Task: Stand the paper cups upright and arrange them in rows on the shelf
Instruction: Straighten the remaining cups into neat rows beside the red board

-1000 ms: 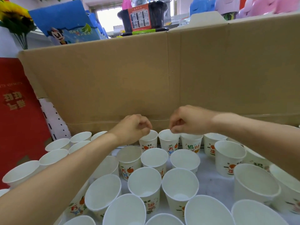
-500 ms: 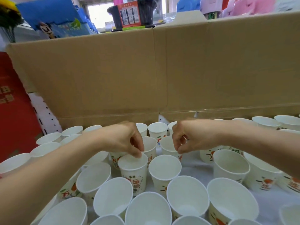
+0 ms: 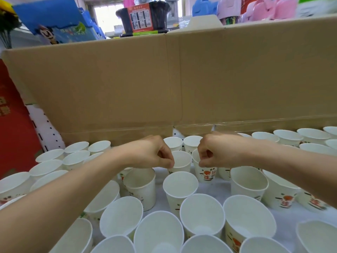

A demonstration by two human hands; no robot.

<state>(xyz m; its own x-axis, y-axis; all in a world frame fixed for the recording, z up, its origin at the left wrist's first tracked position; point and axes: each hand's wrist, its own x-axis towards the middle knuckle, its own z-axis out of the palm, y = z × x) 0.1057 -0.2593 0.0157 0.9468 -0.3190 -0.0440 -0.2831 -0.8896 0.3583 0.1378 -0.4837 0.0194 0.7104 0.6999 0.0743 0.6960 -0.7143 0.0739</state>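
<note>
Several white paper cups with orange and green print stand upright, mouths up, across the white shelf top (image 3: pixel 217 185). My left hand (image 3: pixel 153 154) pinches the near-left rim of one cup (image 3: pixel 181 160) in the middle. My right hand (image 3: pixel 217 152) pinches the rim of the neighbouring cup (image 3: pixel 206 173), which shows an orange print on its side. Both cups sit among the others, behind a plain-looking cup (image 3: pixel 180 187). My forearms cross over the cups in the front rows on both sides.
A tall brown cardboard wall (image 3: pixel 164 84) closes off the back of the shelf. A red box (image 3: pixel 12 128) and a white pegboard panel (image 3: pixel 45 126) stand at the left. Goods sit on top behind the cardboard.
Both hands have drawn back from the rear row toward me. The left hand's pinch is now on a cup rim beside the right hand's cup. The view dipped lower over the cups.
</note>
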